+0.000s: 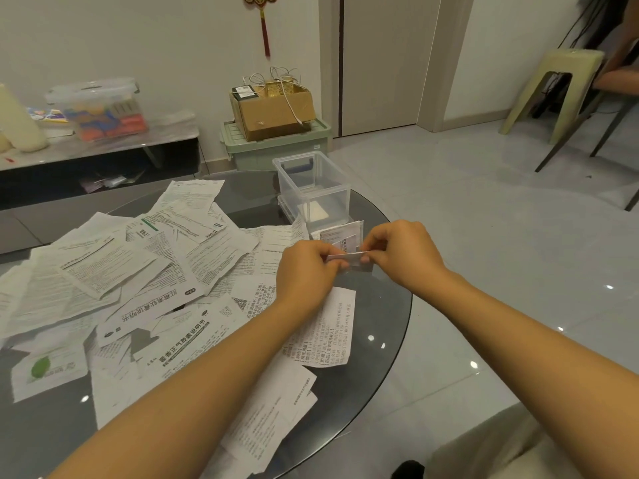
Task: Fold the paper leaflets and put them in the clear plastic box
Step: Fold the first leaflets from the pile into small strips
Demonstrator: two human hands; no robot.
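Head view: both hands raised just above the dark glass tabletop, pinching one small folded leaflet between them. Left hand clamped on the leaflet's left end, fingers curled under; right hand clamped on the right end, thumb and fingertips closed on the crease. Step in hand, by the look of it: pressing the last fold flat before the drop into the clear plastic box.

To do it well: run the thumbs outward along the crease, keep the edges lined up, and squeeze until the slip holds its shape (thin printed paper tends to spring open). Then a short reach forward, since the box stands open-topped just beyond the hands, near the tabletop's far edge. Inside it, what looks like one pale folded piece on the bottom, so the task judged barely begun. A few small folded slips leaning at the box's near side, between box and hands.

Across the left and middle of the round tabletop, a loose heap of unfolded leaflets, overlapping, some creased, one long sheet lying under the left wrist.

Beyond: pale tiled floor, a closed door, a cardboard box on a green storage bin, a low shelf with a lidded tub of coloured packets, a plastic stool at far right.
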